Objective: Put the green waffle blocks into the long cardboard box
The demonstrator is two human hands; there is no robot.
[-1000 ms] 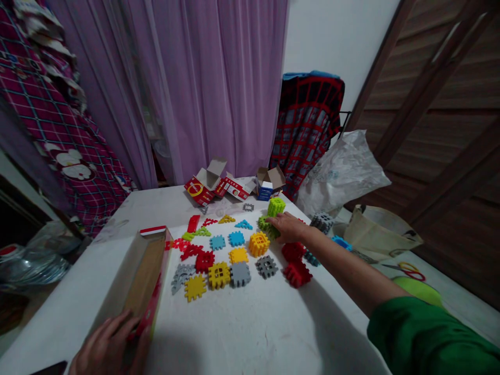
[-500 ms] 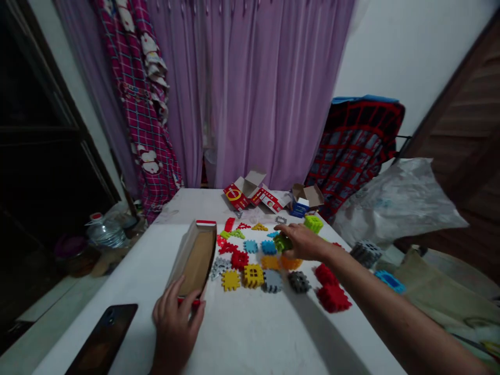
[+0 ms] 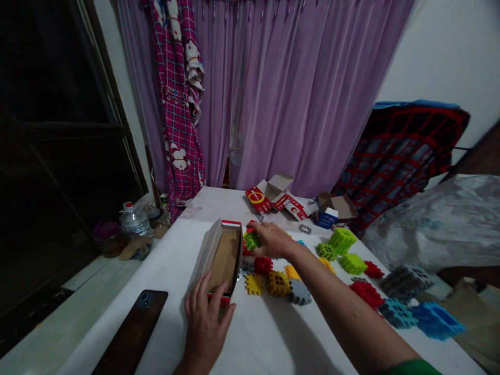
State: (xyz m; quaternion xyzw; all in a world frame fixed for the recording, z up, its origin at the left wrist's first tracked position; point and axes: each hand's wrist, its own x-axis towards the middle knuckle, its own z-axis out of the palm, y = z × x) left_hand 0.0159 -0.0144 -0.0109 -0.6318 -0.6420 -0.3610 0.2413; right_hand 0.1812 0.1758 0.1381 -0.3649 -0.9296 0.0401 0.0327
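Note:
My right hand [image 3: 272, 240] reaches across the white table [image 3: 258, 338] with its fingers closed round a green toy block [image 3: 252, 240], held just beside the right wall of an open cardboard box [image 3: 224, 255]. My left hand [image 3: 205, 319] rests on the box's near end, fingers curled over its rim. Several flat and cube-shaped plastic blocks lie to the right of the box: a yellow block [image 3: 278, 283], a grey block [image 3: 300, 292], a red block [image 3: 263, 264] and green cubes [image 3: 344, 248].
A dark phone [image 3: 135, 330] lies at the near left of the table. Opened small cartons [image 3: 273, 196] sit at the far edge. Red, grey and blue cubes [image 3: 406, 307] crowd the right side. Purple curtains hang behind, a plastic bottle [image 3: 135, 221] stands left.
My right hand picked up a green block from the far right pile and carried it left to the box. The view swung left, bringing the phone and my left hand into fuller view.

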